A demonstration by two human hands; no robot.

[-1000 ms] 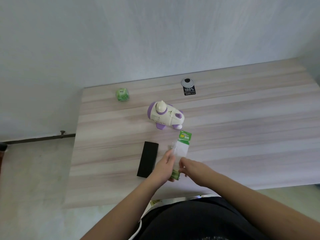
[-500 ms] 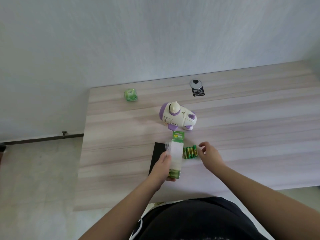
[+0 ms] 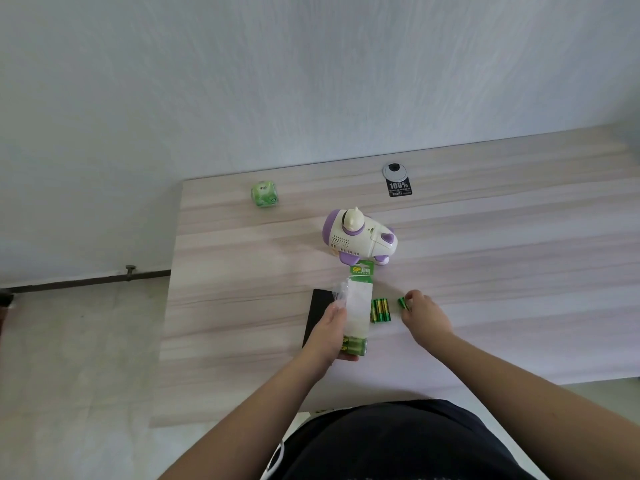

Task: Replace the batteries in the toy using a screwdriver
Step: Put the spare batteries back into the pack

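Partly hidden under left hand (image 3: 329,336): battery pack (image 3: 358,306), black case (image 3: 317,306).

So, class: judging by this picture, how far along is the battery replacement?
Early. Done: a group of green batteries lies loose on the table. In hand: the left hand grips the battery pack, with batteries still inside; the right hand pinches one battery. Left: the toy sits untouched, and no screwdriver is in view.
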